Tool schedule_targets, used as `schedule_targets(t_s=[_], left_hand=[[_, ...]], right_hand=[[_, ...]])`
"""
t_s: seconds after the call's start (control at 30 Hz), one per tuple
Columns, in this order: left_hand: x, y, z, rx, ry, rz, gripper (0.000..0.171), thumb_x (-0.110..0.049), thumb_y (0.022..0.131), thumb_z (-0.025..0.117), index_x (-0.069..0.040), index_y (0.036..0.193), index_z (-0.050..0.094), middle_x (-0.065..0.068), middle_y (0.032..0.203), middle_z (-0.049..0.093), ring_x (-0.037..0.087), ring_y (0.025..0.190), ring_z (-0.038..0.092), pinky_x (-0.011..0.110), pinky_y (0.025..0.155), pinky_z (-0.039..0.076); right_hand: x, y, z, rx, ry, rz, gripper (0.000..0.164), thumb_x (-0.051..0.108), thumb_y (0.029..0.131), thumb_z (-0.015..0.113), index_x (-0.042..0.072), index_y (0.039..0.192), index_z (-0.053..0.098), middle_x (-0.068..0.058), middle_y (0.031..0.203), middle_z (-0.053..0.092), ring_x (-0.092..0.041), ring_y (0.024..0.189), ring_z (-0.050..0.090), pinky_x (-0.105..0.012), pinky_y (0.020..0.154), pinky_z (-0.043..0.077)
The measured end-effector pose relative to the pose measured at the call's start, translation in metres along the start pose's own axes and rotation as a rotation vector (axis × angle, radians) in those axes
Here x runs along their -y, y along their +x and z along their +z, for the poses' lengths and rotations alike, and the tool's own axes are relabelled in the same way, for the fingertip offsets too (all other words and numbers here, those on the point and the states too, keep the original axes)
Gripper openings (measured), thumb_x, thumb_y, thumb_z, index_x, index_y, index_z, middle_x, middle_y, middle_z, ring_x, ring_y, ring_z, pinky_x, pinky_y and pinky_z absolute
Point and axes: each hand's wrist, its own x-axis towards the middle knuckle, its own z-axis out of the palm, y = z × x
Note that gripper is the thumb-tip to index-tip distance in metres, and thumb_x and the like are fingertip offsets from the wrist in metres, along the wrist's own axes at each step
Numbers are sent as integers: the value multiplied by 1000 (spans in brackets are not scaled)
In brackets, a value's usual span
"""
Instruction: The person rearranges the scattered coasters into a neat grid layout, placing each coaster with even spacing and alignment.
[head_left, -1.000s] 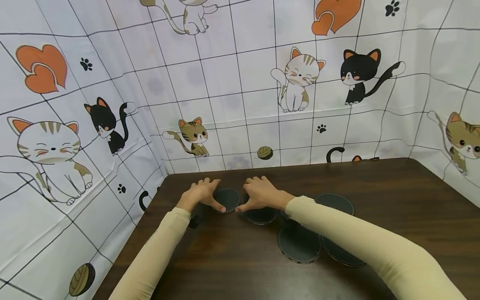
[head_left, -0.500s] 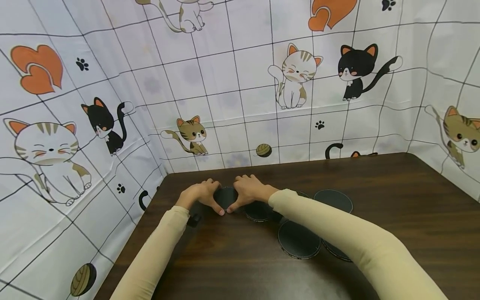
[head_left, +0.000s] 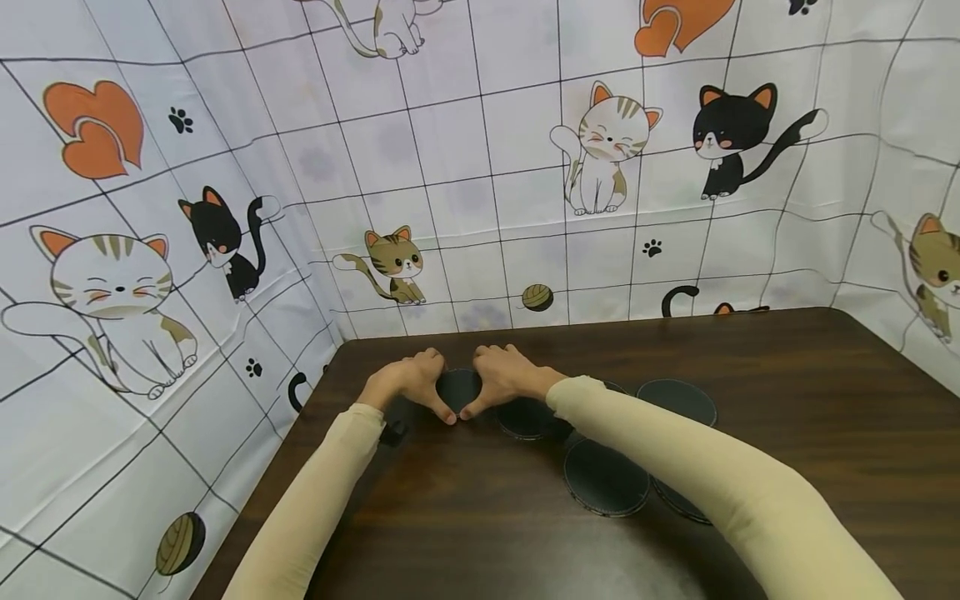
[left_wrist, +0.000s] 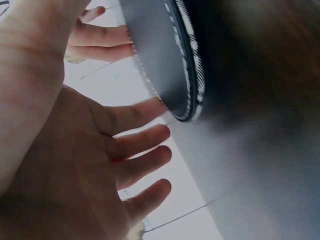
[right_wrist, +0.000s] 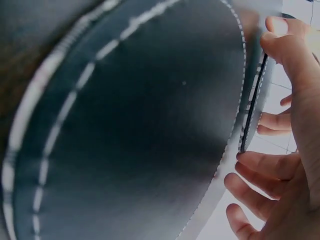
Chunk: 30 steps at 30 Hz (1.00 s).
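A round black coaster [head_left: 459,390] lies near the table's far left edge, between my two hands. My left hand [head_left: 411,383] curves round its left side, my right hand [head_left: 513,375] round its right side. Both thumb tips nearly meet at the near rim. In the left wrist view the coaster [left_wrist: 155,50] shows white stitching and a patterned edge, with a left fingertip touching the rim. From the right wrist, my right thumb and index finger span the coaster's edge [right_wrist: 250,107]. A second coaster [head_left: 525,419] sits just right of it, partly under my right hand.
More black coasters lie on the brown wooden table [head_left: 450,517]: one at the middle right [head_left: 607,479], one farther back [head_left: 678,400], others partly behind my right sleeve [head_left: 697,458]. A cat-printed white sheet [head_left: 480,200] hangs behind and beside the table.
My right hand has moved left to the coaster's right side, and both hands have closed in round it. The other coasters stay put; the view has shifted slightly.
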Motion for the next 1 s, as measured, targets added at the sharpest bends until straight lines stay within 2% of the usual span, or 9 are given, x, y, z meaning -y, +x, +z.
schedule_targets(t_s=[0.13,0.3,0.47,0.57,0.7,0.8,1.0], left_hand=[[-10,-7,-16,-51,50,16,96,-69,72,81,2,130,54,22,140,42,32,107,50,47,92,45],[-31,-22,-29,-118,109,20,96,-71,72,81,4,127,55,23,139,42,35,115,49,51,96,42],[-60,-38,-30,-151,123,32,99,-73,72,79,4,128,54,23,138,43,35,117,49,53,98,40],[-78,-50,-27,-173,129,56,96,-74,71,79,3,123,57,20,129,48,33,108,51,52,95,42],[-98,-68,-20,-196,186,76,91,-78,68,78,-1,112,60,12,109,49,26,93,51,48,89,46],[-113,-78,-15,-169,224,75,91,-82,67,75,-4,110,61,8,102,47,24,91,49,47,90,45],[-141,-89,1,-62,277,80,102,-90,65,67,-5,121,62,6,106,50,23,101,52,47,100,42]], right_hand=[[-6,-6,-10,-55,41,-8,82,77,74,73,11,123,70,-6,134,54,-23,114,54,-49,94,43],[-10,-24,-21,-120,55,-46,83,75,75,73,10,126,68,-8,141,50,-25,123,51,-49,96,41],[-12,-57,-28,-175,59,-96,81,72,75,75,8,125,68,-9,140,51,-28,124,51,-51,98,41],[-9,-79,-30,-202,73,-124,81,71,75,76,7,123,69,-10,138,53,-28,122,52,-52,98,41],[0,-104,-25,-236,98,-152,83,74,74,74,6,122,68,-9,134,55,-27,118,54,-51,96,42],[8,-123,-20,-244,96,-155,85,79,73,71,8,119,69,-7,133,56,-25,118,55,-49,95,43],[20,-157,-16,-202,69,-144,88,87,72,65,11,117,69,-1,130,57,-21,115,54,-47,94,42]])
